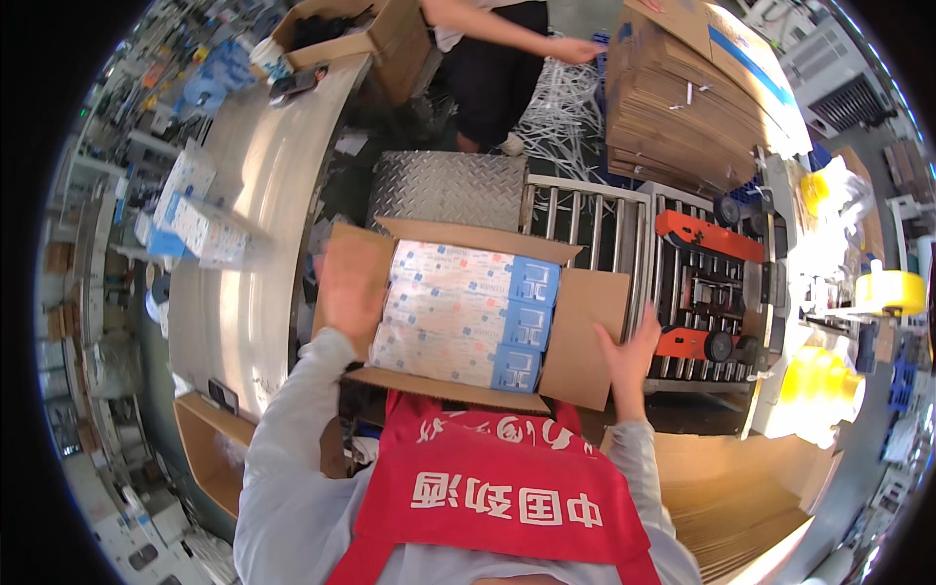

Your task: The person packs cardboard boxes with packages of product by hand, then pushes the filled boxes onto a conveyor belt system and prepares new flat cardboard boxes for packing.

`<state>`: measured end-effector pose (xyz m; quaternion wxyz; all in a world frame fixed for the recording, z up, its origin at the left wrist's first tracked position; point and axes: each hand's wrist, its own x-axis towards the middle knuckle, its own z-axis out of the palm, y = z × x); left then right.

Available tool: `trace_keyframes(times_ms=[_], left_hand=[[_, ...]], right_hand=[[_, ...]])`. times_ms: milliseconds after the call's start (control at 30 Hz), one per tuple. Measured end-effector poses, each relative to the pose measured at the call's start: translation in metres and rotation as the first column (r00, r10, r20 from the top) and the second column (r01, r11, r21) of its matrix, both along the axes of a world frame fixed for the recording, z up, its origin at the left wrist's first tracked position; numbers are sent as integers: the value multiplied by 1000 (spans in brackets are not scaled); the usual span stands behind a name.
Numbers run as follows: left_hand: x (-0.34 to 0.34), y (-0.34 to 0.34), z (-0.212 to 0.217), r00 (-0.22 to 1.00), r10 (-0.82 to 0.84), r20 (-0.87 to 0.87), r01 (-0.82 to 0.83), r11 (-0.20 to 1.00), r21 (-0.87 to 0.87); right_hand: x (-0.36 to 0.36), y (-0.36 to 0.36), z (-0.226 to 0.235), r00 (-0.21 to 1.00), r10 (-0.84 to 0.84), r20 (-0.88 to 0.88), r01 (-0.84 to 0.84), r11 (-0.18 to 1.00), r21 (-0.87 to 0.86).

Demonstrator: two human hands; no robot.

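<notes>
An open cardboard box stands in front of me, its flaps folded outward. Packed inside are several white-and-blue cartons with a small floral print, in rows. My left hand is at the box's left flap; motion smears its fingers, so their shape is unclear. At the outer edge of the right flap, my right hand has its thumb and fingers spread and holds nothing. Whether the right thumb touches the flap is hard to tell.
Right of the box runs a roller conveyor with an orange-and-black carton-sealing machine. Flattened cardboard is stacked at the far right. Another person's hand is near it. A long table stands left, and yellow tape rolls right.
</notes>
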<state>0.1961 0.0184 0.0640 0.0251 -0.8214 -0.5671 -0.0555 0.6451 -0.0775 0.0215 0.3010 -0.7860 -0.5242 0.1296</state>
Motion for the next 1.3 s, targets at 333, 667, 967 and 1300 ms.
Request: trace_keyframes(times_ms=[333, 667, 967, 1300], left_hand=[[16, -43, 4, 877, 379, 295, -200, 847, -492], [169, 17, -48, 849, -439, 293, 524, 631, -573], [136, -6, -137, 299, 420, 857, 247, 833, -494], [152, 22, -146, 41, 803, 594, 100, 588, -803]], right_hand=[[31, 27, 21, 939, 322, -122, -344, 866, -362], [37, 42, -45, 722, 692, -8, -547, 564, -618], [13, 83, -38, 829, 504, 244, -502, 862, -75], [39, 86, -88, 950, -103, -295, 29, 970, -242]])
